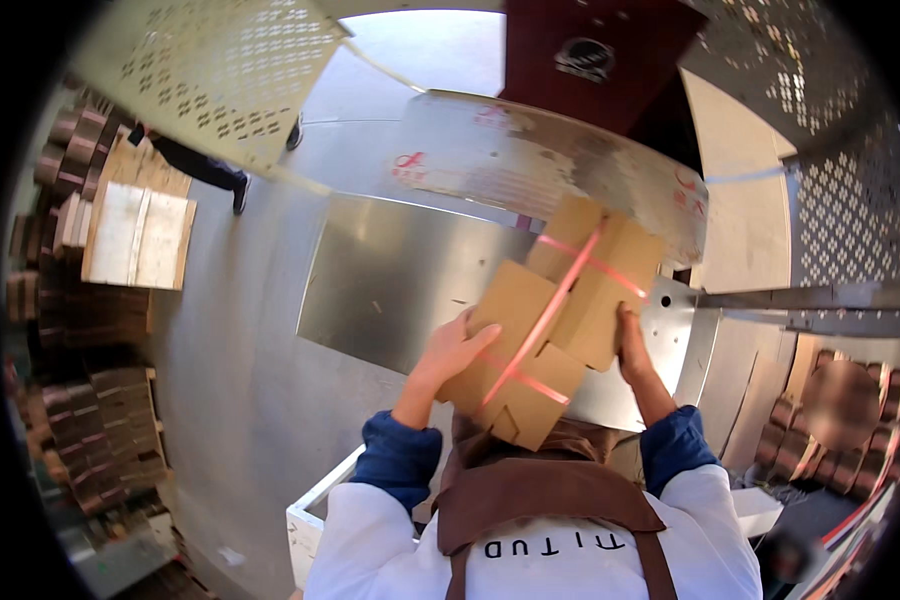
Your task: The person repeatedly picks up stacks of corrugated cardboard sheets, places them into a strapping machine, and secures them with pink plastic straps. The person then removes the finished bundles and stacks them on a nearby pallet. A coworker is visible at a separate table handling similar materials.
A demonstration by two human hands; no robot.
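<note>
Between my two hands is a bundle of brown cardboard boxes (515, 310), tied with pink strapping (562, 290) that runs lengthwise and crosswise. It is tilted, its far end leaning to the right and its near end close to my brown apron. My left hand (458, 350) grips the left side, thumb lying on top of the cardboard. On the right side my right hand (634, 345) holds the edge, with its thumb up and the other fingers mostly hidden beneath. Under the bundle lies a shiny metal table (400, 275).
A scuffed panel with red marks (560, 165) stands behind the table. Perforated metal guards (220, 80) hang at upper left and right. Stacked cardboard bundles (100, 430) line the left; more bundles (810, 440) sit at right. Another person's leg (205, 165) shows at far left.
</note>
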